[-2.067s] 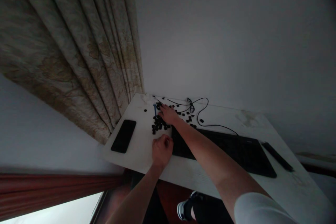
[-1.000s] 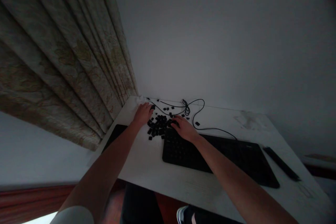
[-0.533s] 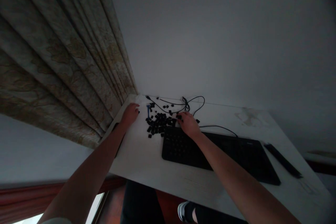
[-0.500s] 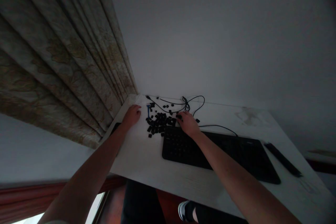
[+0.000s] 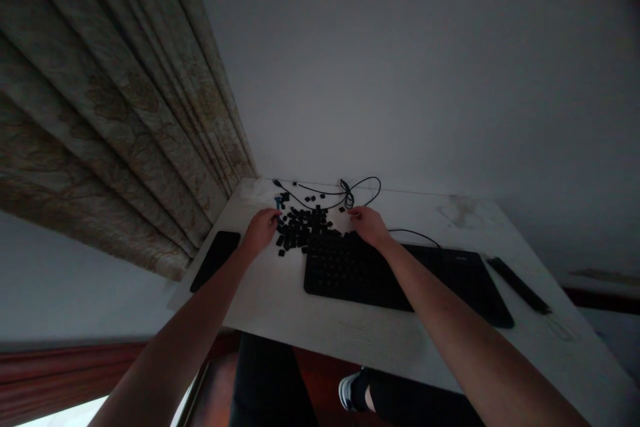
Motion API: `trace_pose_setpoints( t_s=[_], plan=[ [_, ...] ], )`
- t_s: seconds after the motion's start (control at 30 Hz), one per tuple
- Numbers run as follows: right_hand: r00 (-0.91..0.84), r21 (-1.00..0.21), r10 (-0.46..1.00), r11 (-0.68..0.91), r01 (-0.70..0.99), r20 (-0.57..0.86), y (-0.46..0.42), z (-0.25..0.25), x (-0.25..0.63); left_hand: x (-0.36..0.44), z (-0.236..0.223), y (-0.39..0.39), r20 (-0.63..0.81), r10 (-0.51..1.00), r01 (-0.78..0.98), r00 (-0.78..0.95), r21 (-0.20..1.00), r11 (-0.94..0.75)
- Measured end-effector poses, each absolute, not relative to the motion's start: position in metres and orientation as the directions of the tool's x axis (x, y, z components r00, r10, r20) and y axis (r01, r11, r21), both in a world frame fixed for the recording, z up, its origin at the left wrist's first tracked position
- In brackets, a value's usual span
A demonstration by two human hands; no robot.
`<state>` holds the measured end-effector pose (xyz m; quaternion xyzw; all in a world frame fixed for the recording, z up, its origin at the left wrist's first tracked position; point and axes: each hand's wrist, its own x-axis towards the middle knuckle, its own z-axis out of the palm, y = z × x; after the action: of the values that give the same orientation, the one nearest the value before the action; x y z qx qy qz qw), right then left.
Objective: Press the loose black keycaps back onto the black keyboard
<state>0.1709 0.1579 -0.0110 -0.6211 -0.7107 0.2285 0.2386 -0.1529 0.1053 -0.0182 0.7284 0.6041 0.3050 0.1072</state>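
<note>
A heap of black keycaps lies on the white desk, just above a black keyboard. My left hand rests at the heap's left edge, its fingertips touching the keycaps, just below a small blue tool. My right hand sits over the keyboard's top edge, at the heap's right side. Its fingertips are bunched, and I cannot tell whether they hold a keycap.
A black cable loops along the desk's far edge behind the keycaps. A black phone lies at the left, and a black remote lies at the right. A patterned curtain hangs beyond the desk's left side.
My left hand has moved right, from beside the phone to the heap's edge. My right hand has moved slightly right along the keyboard's top edge. The whole view has shifted slightly.
</note>
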Motion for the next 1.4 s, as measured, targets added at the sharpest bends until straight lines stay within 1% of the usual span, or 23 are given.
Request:
trace_pose_setpoints(
  t_s=[0.1, 0.13, 0.2, 0.27, 0.3, 0.43, 0.5, 0.63, 0.7, 0.8, 0.87, 0.93, 1.0, 1.17, 1.3, 1.4],
  plan=[
    [-0.076, -0.599, 0.996, 0.082, 0.797, 0.035, 0.160, -0.011, 0.181, -0.129, -0.024, 0.103, 0.309, 0.921, 0.769, 0.238, 0.520, -0.373],
    [-0.066, -0.593, 0.997, 0.074, 0.802, 0.036, 0.160, -0.011, 0.182, -0.122, -0.026, 0.102, 0.318, 0.915, 0.762, 0.250, 0.518, -0.388],
    [-0.076, -0.584, 0.996, 0.084, 0.808, 0.038, 0.161, -0.012, 0.183, -0.113, -0.031, 0.101, 0.359, 0.911, 0.768, 0.204, 0.518, -0.376],
    [-0.131, -0.574, 0.991, 0.125, 0.809, 0.030, 0.160, -0.012, 0.182, -0.108, -0.034, 0.097, 0.379, 0.910, 0.784, 0.169, 0.507, -0.357],
    [-0.167, -0.568, 0.986, 0.150, 0.809, 0.022, 0.160, -0.012, 0.183, -0.107, -0.035, 0.094, 0.370, 0.911, 0.794, 0.183, 0.490, -0.359],
    [-0.299, -0.551, 0.954, 0.251, 0.796, 0.003, 0.159, -0.009, 0.191, -0.108, -0.033, 0.076, 0.284, 0.904, 0.827, 0.319, 0.383, -0.412],
    [-0.353, -0.571, 0.935, 0.278, 0.773, -0.022, 0.158, -0.007, 0.201, -0.110, -0.029, 0.066, 0.261, 0.901, 0.837, 0.348, 0.347, -0.424],
    [-0.432, -0.629, 0.892, 0.263, 0.732, -0.129, 0.158, 0.001, 0.221, -0.113, -0.024, 0.055, 0.213, 0.876, 0.819, 0.433, 0.313, -0.480],
    [-0.472, -0.604, 0.862, 0.278, 0.747, -0.187, 0.161, 0.007, 0.225, -0.114, -0.025, 0.054, 0.208, 0.874, 0.822, 0.438, 0.301, -0.484],
    [-0.535, -0.512, 0.807, 0.359, 0.780, -0.250, 0.166, 0.014, 0.221, -0.115, -0.029, 0.058, 0.222, 0.881, 0.839, 0.418, 0.279, -0.468],
    [-0.552, -0.471, 0.785, 0.389, 0.792, -0.280, 0.169, 0.016, 0.213, -0.112, -0.031, 0.061, 0.220, 0.883, 0.848, 0.414, 0.259, -0.462],
    [-0.541, -0.469, 0.784, 0.371, 0.802, -0.304, 0.171, 0.015, 0.203, -0.108, -0.032, 0.065, 0.220, 0.891, 0.864, 0.397, 0.237, -0.444],
    [-0.520, -0.495, 0.793, 0.330, 0.804, -0.317, 0.172, 0.013, 0.193, -0.102, -0.033, 0.070, 0.232, 0.901, 0.884, 0.366, 0.215, -0.415],
    [-0.464, -0.618, 0.827, 0.192, 0.763, -0.317, 0.169, 0.007, 0.168, -0.087, -0.035, 0.082, 0.267, 0.926, 0.927, 0.268, 0.190, -0.323],
    [-0.417, -0.696, 0.851, 0.087, 0.713, -0.321, 0.165, 0.004, 0.156, -0.084, -0.037, 0.090, 0.287, 0.937, 0.936, 0.201, 0.226, -0.270],
    [-0.392, -0.728, 0.876, 0.073, 0.682, -0.280, 0.161, 0.000, 0.153, -0.085, -0.038, 0.091, 0.304, 0.934, 0.921, 0.186, 0.278, -0.274]
  ],
)
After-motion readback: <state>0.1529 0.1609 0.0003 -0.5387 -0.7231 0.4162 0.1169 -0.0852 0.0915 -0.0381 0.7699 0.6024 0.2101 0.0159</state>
